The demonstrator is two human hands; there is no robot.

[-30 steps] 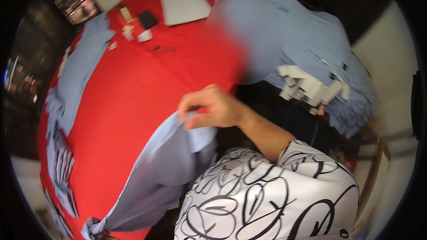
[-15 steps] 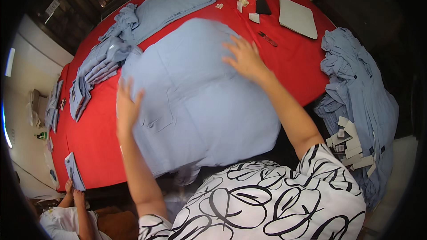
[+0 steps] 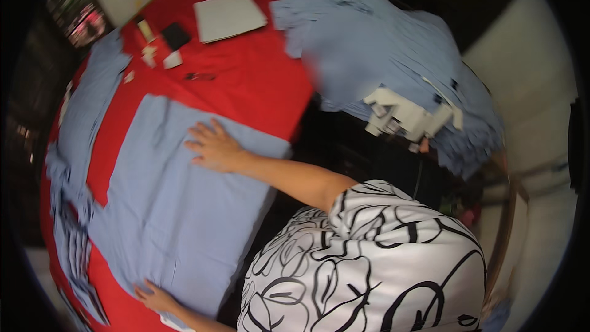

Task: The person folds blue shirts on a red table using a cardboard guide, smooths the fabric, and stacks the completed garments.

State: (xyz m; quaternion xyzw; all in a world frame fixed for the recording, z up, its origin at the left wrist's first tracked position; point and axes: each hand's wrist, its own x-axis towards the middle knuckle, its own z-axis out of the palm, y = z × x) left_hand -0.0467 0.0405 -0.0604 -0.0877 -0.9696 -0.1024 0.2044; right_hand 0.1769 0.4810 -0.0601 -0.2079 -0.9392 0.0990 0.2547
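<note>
A light blue cloth [image 3: 166,209] lies spread flat on the red table [image 3: 258,80]. My right hand [image 3: 212,147] rests flat on the cloth's upper part, near its right edge, with the fingers apart. At the cloth's lower edge my left hand [image 3: 157,298] also lies palm down with the fingers spread. Neither hand grips anything. My black-and-white patterned top fills the lower right of the view.
A heap of blue garments [image 3: 381,49] with white tags [image 3: 405,117] lies to the right. Blue pieces [image 3: 80,123] line the table's left rim. At the far side are a white sheet [image 3: 230,15], a black phone [image 3: 175,35] and small bits.
The view has swung to the right, toward the garment heap. The cloth now lies flatter, with my hands farther apart on it, the left at its lower edge.
</note>
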